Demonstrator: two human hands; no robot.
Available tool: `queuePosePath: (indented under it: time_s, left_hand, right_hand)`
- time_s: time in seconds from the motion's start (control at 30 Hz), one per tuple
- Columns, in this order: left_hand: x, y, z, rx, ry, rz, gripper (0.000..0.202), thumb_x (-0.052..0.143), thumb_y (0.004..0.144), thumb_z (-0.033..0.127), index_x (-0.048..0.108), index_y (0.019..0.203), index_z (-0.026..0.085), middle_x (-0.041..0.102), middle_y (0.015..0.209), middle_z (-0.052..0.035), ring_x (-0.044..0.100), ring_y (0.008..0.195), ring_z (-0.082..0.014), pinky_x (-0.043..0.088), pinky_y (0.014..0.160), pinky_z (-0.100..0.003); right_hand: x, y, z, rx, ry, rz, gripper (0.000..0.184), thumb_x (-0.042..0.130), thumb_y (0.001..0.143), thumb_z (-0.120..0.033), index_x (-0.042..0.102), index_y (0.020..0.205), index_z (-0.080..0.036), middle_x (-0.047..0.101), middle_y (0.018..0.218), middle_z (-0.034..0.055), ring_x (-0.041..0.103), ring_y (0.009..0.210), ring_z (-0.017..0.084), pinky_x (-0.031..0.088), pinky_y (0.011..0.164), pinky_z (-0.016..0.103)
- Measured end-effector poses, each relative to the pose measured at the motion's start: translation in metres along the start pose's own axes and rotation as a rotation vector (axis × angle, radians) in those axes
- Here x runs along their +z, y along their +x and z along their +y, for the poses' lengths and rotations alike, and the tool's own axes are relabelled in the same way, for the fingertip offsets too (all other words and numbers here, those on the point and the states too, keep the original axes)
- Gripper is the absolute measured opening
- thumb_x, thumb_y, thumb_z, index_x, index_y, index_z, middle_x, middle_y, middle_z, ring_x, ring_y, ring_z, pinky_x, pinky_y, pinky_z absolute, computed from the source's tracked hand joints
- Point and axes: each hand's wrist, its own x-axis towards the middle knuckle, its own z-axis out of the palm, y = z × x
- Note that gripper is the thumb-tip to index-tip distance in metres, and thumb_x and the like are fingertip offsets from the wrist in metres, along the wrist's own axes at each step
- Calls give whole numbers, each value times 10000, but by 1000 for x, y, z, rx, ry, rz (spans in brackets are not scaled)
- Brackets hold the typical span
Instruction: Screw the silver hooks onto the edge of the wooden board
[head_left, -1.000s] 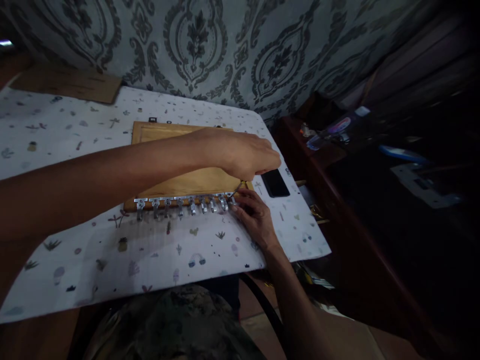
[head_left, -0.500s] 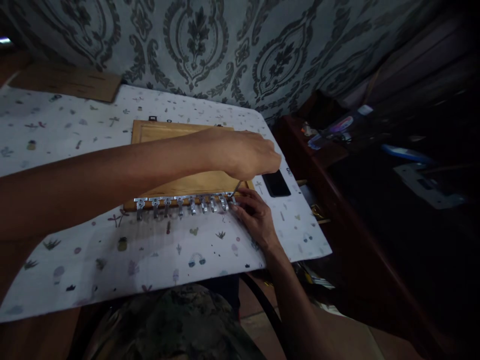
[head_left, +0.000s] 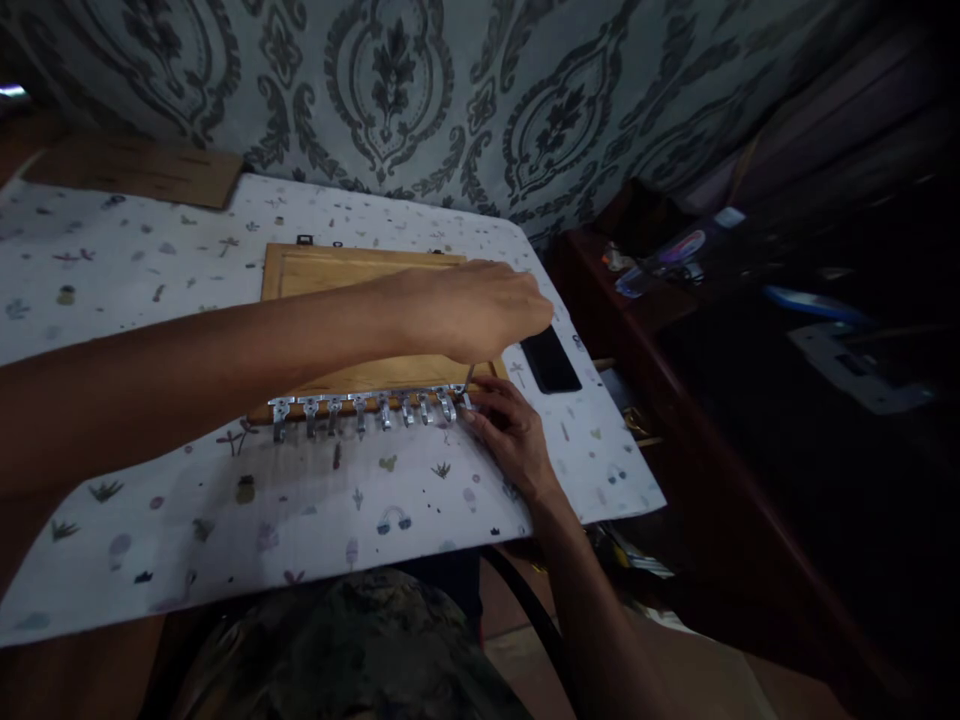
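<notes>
My left hand (head_left: 491, 312) is closed over the right part of a wooden board (head_left: 367, 372), its forearm crossing above the board. From under the fist runs the thin metal shaft of a screwdriver (head_left: 470, 376); the handle is hidden inside the hand. The shaft slants down to the right end of a row of metal hooks (head_left: 385, 411), which lies along the board's near edge. My right hand (head_left: 514, 432) pinches the hook at that right end between thumb and fingers, close to the screwdriver's tip.
A black phone (head_left: 551, 361) lies right of the board. Cardboard (head_left: 139, 170) sits at the table's back left. The patterned tablecloth (head_left: 315, 530) covers the table, against a wallpapered wall (head_left: 480, 150). A plastic bottle (head_left: 679, 252) lies on dark furniture to the right.
My left fist has shifted slightly left, and the screwdriver's shaft stands more upright. My right hand stays at the same end of the hooks.
</notes>
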Motion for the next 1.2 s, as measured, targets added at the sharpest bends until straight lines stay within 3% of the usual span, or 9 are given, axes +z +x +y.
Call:
queuePosePath:
  time_s: [0.07, 0.17, 0.33, 0.5, 0.63, 0.83, 1.03, 1.13, 1.2]
  left_hand:
    - [-10, -3, 11, 57, 124, -200, 301, 487, 786, -120, 662, 899, 97, 680, 946, -77, 650, 994, -222, 496, 896, -338]
    - [-20, -5, 21, 48, 136, -285, 279, 461, 822, -114, 620, 909, 99, 651, 1050, -95, 631, 1034, -221, 505, 898, -339]
    - [-17, -5, 18, 16, 39, -257, 254, 498, 823, -96, 514, 759, 149, 604, 955, -30, 616, 1030, -200, 512, 965, -390]
    - [-13, -6, 16, 4, -52, -231, 379, 521, 834, -84, 363, 640, 200, 590, 911, -36, 621, 1083, -232, 514, 992, -443]
    - [-11, -5, 16, -17, -67, -225, 416, 533, 810, -96, 331, 609, 209, 585, 842, -29, 648, 1077, -252, 524, 992, -468]
    - [-13, 2, 18, -30, -57, -238, 428, 614, 682, -141, 381, 519, 179, 535, 671, -1, 683, 979, -273, 530, 959, -493]
    - [-20, 2, 30, 77, -41, -240, 417, 630, 707, -140, 459, 477, 162, 364, 506, 47, 612, 697, -164, 514, 806, -345]
    - [-18, 2, 34, 224, 102, -283, 367, 626, 753, -111, 542, 526, 165, 408, 500, 40, 573, 629, -147, 477, 727, -309]
    - [-13, 4, 33, 266, 111, -233, 288, 633, 804, -52, 625, 620, 169, 518, 564, 19, 592, 666, -148, 471, 725, -298]
  right_hand:
    - [0, 0, -1, 2, 5, -4, 268, 742, 865, -497, 807, 999, -274, 687, 1250, 99, 670, 1150, 274, 575, 946, 454]
    - [-1, 0, -1, 1, 17, 0, 270, 746, 860, -501, 808, 997, -277, 691, 1246, 98, 670, 1156, 275, 567, 965, 465]
    - [-2, 0, -1, 10, 1, -16, 275, 734, 870, -494, 807, 1018, -274, 684, 1266, 104, 670, 1147, 272, 576, 928, 443]
    - [-2, 1, -2, 8, -12, -14, 268, 733, 871, -490, 803, 1014, -275, 689, 1258, 96, 668, 1158, 271, 573, 942, 441]
    - [-1, 1, -3, 16, -13, -8, 303, 732, 863, -519, 802, 1004, -261, 690, 1253, 107, 682, 1085, 262, 590, 845, 410]
    - [-2, 0, -5, 32, -2, -19, 273, 734, 869, -476, 800, 1020, -258, 676, 1273, 104, 682, 931, 213, 582, 771, 374]
    - [-1, 0, -7, 39, 13, -5, 242, 739, 864, -446, 788, 995, -249, 688, 1139, 76, 608, 731, 143, 560, 673, 333]
    - [0, -1, -7, 41, 5, 23, 260, 737, 860, -471, 785, 960, -236, 683, 930, 46, 585, 687, 145, 533, 630, 308]
    - [0, -1, -8, 45, -5, 27, 265, 731, 862, -478, 782, 955, -235, 676, 893, 41, 585, 691, 151, 531, 630, 307]
